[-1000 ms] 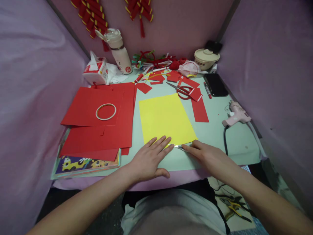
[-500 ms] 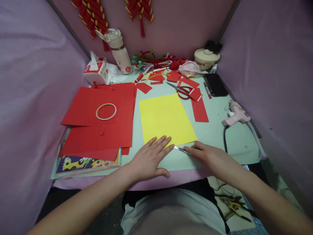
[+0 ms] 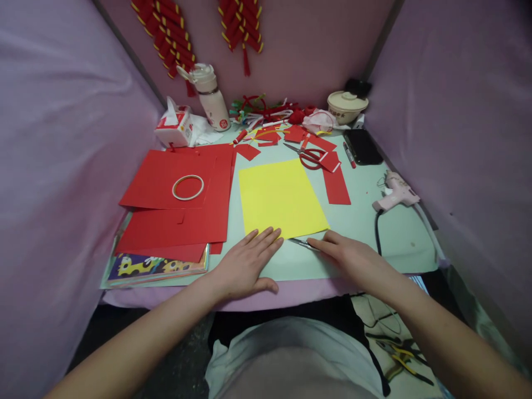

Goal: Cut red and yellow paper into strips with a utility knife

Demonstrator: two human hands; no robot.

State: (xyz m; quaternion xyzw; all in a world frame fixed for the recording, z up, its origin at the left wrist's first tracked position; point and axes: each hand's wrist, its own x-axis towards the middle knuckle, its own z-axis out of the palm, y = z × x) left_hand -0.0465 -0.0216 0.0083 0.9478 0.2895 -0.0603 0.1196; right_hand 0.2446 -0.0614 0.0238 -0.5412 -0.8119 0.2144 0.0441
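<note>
A sheet of yellow paper lies in the middle of the table. My left hand rests flat on its near edge, fingers spread apart. My right hand is closed around a slim silver pointed tool, just below the near right part of the sheet. The tool's tip points left, toward my left index finger, and lies at or beside the paper's near edge. My fingers cover its handle, so its exact kind is unclear.
Red paper sheets lie left, with a roll of tape on top. Scissors and red scraps sit behind the yellow sheet. A glue gun, phone, bottle, tissue box and lidded bowl surround the area.
The camera view has shifted slightly. My left hand has slid a little left along the paper's near edge. The right hand still grips the silver tool in nearly the same spot.
</note>
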